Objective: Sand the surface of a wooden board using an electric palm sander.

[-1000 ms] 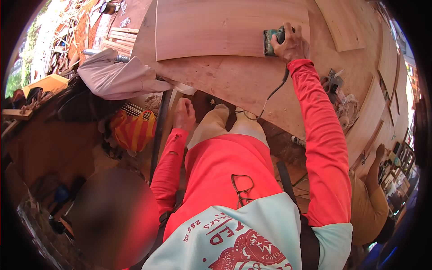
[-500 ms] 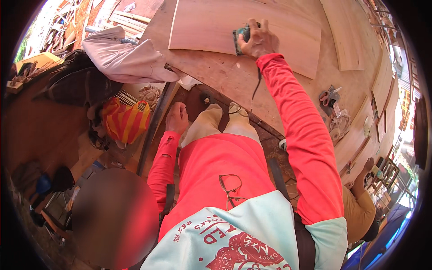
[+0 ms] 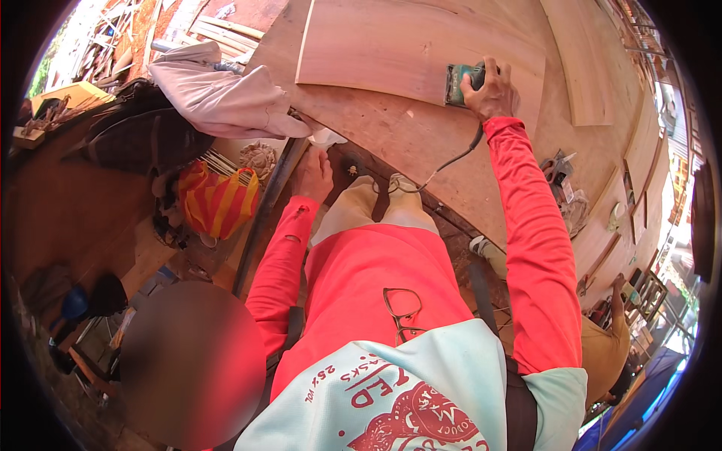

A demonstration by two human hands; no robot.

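Note:
My right hand (image 3: 493, 92) is wrapped over a teal electric sander (image 3: 457, 84), which rests flat on a wide, pale wooden panel (image 3: 376, 49) near its lower right part. From the sander a dark cord (image 3: 451, 159) loops down over the table edge toward my legs. My left hand (image 3: 313, 176) hangs beside my thigh, close to the table's corner. Its fingers are stretched out and it holds nothing.
The panel lies on a large worktable (image 3: 481, 195). Another board (image 3: 575, 68) is to its right, near scissors (image 3: 556, 167). A pale cloth (image 3: 218, 94) drapes at the left corner, above a red-and-yellow striped bag (image 3: 218, 199). A co-worker's sleeve (image 3: 608, 346) shows at lower right.
My right hand has slid the sander rightward along the panel. My left hand has risen a little, its fingers now straighter. The whole view has shifted slightly.

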